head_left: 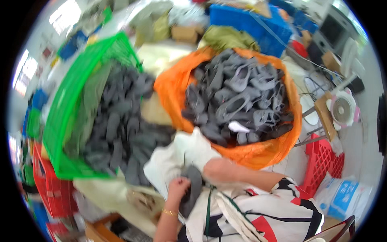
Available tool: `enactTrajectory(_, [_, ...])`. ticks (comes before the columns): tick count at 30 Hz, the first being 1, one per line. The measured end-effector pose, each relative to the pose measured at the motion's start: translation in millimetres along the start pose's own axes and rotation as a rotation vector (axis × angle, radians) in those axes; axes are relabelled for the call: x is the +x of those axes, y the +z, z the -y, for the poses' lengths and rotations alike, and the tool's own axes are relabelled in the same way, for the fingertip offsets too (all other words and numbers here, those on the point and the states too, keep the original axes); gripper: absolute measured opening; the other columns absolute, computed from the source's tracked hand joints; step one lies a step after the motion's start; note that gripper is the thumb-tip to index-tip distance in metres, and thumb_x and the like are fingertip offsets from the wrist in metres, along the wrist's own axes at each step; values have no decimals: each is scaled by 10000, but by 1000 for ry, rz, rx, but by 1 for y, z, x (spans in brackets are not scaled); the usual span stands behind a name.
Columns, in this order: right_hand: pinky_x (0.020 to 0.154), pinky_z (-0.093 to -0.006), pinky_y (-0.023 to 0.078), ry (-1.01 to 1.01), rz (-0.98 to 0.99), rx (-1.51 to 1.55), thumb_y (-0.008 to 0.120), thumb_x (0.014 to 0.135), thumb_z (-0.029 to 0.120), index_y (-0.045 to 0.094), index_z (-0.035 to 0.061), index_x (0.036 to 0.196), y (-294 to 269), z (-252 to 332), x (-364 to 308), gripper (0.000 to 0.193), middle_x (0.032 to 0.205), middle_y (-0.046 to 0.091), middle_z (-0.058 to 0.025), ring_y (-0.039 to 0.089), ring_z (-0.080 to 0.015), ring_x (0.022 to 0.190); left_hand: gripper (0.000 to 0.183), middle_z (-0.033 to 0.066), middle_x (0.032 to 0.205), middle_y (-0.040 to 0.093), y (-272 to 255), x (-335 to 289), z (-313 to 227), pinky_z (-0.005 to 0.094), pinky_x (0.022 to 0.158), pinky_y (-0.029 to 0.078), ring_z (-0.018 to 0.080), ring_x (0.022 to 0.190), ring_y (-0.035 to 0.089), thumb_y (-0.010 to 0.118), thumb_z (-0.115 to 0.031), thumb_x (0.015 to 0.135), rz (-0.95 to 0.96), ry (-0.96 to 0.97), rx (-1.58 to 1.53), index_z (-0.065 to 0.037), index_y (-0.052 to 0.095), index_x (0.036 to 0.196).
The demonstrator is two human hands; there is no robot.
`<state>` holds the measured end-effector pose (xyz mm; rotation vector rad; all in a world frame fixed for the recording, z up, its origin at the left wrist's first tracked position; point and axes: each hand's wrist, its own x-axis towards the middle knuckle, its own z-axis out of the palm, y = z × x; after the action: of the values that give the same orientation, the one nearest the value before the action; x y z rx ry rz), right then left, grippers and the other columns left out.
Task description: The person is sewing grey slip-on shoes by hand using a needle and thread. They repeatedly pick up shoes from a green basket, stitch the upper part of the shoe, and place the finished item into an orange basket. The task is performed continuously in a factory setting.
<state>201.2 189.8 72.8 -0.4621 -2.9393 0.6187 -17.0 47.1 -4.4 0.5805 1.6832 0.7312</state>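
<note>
My left hand [178, 188], with a gold bracelet at its wrist, is closed on the edge of a dark grey shoe [193, 186] in front of my body. Behind the shoe rises a bunched white cloth [179, 149]. From the right my forearm [238, 174] reaches to this cloth, and my right hand [206, 168] is mostly hidden there, its fingers out of sight. At the left a tipped green plastic basket [60, 141] opens onto a heap of dark grey shoe-shaped pieces [117, 125]. An orange sack [296, 121] beyond my right arm is full of grey shoes [238, 80].
Red crates stand at the lower left [50, 189] and lower right [318, 161]. A white and pink fan [342, 108] is at the right, above a white and blue bag [342, 197]. A blue bin [250, 30] stands behind the orange sack.
</note>
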Motion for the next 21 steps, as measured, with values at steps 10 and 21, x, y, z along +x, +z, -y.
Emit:
enactTrajectory(10, [667,-268,504,428,67,803,606,904,80,639,37,952,11,-6,13,72,846,661,-73,666,-149,741,106,50,826,680,3,-11,5,222,484,461,78,553,538,642,-136,942,108,-137,-868,-56,605,883])
enactTrajectory(21, [636,-388,477,-43,37,177,632,847,128,632,115,871,71,-4,69,28,828,566,-66,604,-278,801,149,-16,677,581,3,-17,1,197,437,404,42,502,486,645,-199,946,-85,93,-195,-66,623,882])
